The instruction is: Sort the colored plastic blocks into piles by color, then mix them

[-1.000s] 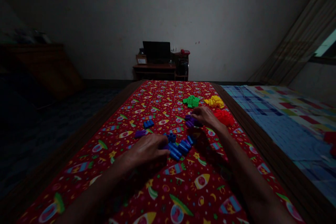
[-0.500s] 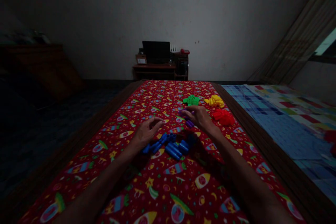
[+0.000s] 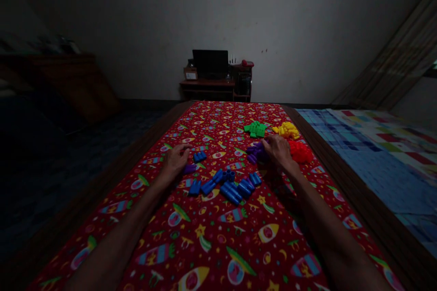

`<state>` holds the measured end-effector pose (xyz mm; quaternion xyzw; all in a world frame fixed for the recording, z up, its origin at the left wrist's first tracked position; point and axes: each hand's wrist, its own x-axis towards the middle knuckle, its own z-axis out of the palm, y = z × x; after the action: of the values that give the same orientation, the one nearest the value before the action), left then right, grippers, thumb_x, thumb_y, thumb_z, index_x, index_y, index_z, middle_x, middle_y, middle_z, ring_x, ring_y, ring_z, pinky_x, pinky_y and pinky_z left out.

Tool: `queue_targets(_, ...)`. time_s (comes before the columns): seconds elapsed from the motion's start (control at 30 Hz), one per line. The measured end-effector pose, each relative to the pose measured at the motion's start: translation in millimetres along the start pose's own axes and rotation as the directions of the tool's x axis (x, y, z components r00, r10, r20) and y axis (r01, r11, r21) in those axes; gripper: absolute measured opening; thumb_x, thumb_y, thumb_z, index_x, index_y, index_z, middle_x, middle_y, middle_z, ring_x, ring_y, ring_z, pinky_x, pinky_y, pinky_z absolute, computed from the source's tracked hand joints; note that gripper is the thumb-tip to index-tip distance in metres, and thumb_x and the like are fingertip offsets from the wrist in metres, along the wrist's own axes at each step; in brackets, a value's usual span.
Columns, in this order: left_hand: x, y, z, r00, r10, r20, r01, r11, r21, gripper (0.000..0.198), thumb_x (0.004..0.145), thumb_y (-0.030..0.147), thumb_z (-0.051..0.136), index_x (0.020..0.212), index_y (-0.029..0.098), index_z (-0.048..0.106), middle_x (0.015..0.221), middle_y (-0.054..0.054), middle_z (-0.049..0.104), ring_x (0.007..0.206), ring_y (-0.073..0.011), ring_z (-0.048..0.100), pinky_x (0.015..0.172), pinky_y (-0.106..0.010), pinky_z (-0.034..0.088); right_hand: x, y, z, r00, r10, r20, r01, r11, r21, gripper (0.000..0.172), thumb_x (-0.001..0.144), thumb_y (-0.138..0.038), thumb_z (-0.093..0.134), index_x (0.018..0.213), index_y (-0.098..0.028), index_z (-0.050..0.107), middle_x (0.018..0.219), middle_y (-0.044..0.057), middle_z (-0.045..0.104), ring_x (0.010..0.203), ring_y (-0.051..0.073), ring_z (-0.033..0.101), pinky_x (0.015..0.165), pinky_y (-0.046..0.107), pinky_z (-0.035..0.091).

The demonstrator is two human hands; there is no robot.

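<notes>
A red cloth (image 3: 221, 241) printed with rockets, stars and moons covered the table (image 3: 344, 191), leaving brown strips along its left and right edges. The room was dim: a pale wall (image 3: 307, 32) rose beyond the far edge, with a small desk (image 3: 207, 84) against it bearing a dark screen (image 3: 210, 62) and a cardboard box (image 3: 190, 74). A wooden cabinet (image 3: 77, 84) stood off to the left, over a dark floor (image 3: 138, 120); bedding (image 3: 344, 134) lay beyond the right edge, below a hanging curtain (image 3: 389, 61)

The hands were well apart. The right hand (image 3: 279, 150) had its fingers at a purple pile (image 3: 254, 151) toward the table's right edge; whether they gripped a block could not be told. The left hand (image 3: 175, 160), fingers bent, was nearer the left edge, just beside a purple block (image 3: 190, 169), its grip also unclear. Blue blocks (image 3: 231, 192) lay loosely between the two side edges, nearer the near edge than the purple pile. Toward the far right corner sat a green pile (image 3: 256, 130), a yellow pile (image 3: 288, 131) and a red pile (image 3: 301, 152)
</notes>
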<state>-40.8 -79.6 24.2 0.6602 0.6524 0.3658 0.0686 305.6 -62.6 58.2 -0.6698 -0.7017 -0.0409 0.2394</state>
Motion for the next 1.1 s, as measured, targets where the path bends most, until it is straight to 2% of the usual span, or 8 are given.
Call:
queue_targets(0.13,2.0,-0.7,-3.2,0.978,0.044,0.203,-0.059,0.996,0.069,0.034,0.078,0.036,0.046,0.094,0.018,0.07,0.102,-0.008,0.073,0.093,-0.0233,0.066,0.083,-0.032,0.051,-4.6,-25.7,-26.0,0.952,-0.252,0.173,0.225,0.961,0.161,0.031,0.091,-0.031,0.049,0.088,-0.013,0.075,0.077,0.007,0.071,0.07,0.015,0.062,0.059,0.022,0.036)
queue_targets(0.3,-2.6,3.4,-20.7,0.822,-0.009,0.569,-0.14,0.966,0.218,0.025,0.07,0.037,0.059,0.085,0.02,0.07,0.086,-0.004,0.072,0.079,-0.0209,0.065,0.066,-0.025,0.046,-28.4,-58.2,-48.9,0.677,-0.43,0.598,0.451,0.884,0.125,0.016,0.082,-0.025,0.061,0.085,-0.018,0.075,0.08,0.007,0.072,0.069,0.016,0.064,0.055,0.022,0.033)
queue_targets(0.5,-10.7,15.3,-21.6,0.829,-0.054,0.556,-0.116,0.957,0.265,0.02,0.068,0.031,0.062,0.085,0.02,0.068,0.084,-0.002,0.07,0.075,-0.0188,0.063,0.06,-0.023,0.043,-42.9,-59.4,-41.3,0.655,-0.375,0.656,0.489,0.872,0.01,0.032,0.082,-0.018,0.056,0.112,-0.02,0.069,0.106,0.013,0.07,0.096,0.023,0.066,0.07,0.026,0.044)
queue_targets(0.7,-12.8,28.3,-6.1,0.818,0.129,0.56,-0.194,0.979,0.057,0.031,0.08,0.044,0.052,0.081,0.019,0.069,0.083,-0.004,0.07,0.079,-0.0208,0.064,0.069,-0.027,0.048,-62.3,-28.1,-22.5,0.514,-0.596,0.617,0.55,0.781,0.296,0.041,0.078,-0.01,0.056,0.117,-0.019,0.065,0.105,0.011,0.066,0.095,0.02,0.061,0.078,0.026,0.044)
queue_targets(0.87,-19.4,35.8,9.7,0.882,0.309,0.357,-0.295,0.951,-0.093,0.038,0.089,0.045,0.042,0.095,0.019,0.069,0.098,-0.008,0.07,0.093,-0.0228,0.064,0.088,-0.035,0.05,-78.3,-10.3,1.6,0.602,-0.661,0.448,0.576,0.748,0.331,0.048,0.077,-0.009,0.057,0.125,-0.017,0.058,0.108,0.012,0.062,0.096,0.02,0.058,0.08,0.029,0.044)
queue_targets(0.93,-28.2,47.0,13.3,0.864,0.408,0.294,-0.385,0.913,-0.133,0.038,0.092,0.043,0.04,0.106,0.019,0.066,0.111,-0.01,0.068,0.105,-0.0234,0.061,0.095,-0.038,0.048,-73.7,-6.7,6.1,0.662,-0.672,0.334,0.57,0.739,0.358,0.05,0.079,-0.011,0.057,0.129,-0.018,0.054,0.116,0.013,0.061,0.102,0.021,0.057,0.085,0.031,0.044)
queue_targets(1.0,-42.7,64.0,16.1,0.797,0.536,0.278,-0.511,0.844,-0.16,0.039,0.095,0.042,0.04,0.121,0.02,0.06,0.128,-0.012,0.061,0.121,-0.0241,0.053,0.104,-0.041,0.042,-62.3,-2.7,6.3,0.748,-0.633,0.197,0.549,0.758,0.351,0.048,0.081,-0.013,0.056,0.129,-0.018,0.053,0.12,0.014,0.06,0.106,0.022,0.056,0.087,0.033,0.043)
queue_targets(1.1,-69.7,91.0,22.0,0.603,0.701,0.379,-0.704,0.692,-0.161,0.043,0.093,0.045,0.048,0.132,0.027,0.052,0.142,-0.008,0.05,0.136,-0.0261,0.039,0.114,-0.049,0.029,-39.3,5.1,3.3,0.866,-0.496,0.064,0.464,0.845,0.266,0.035,0.085,-0.018,0.055,0.12,-0.015,0.056,0.109,0.014,0.064,0.097,0.023,0.057,0.081,0.033,0.043)
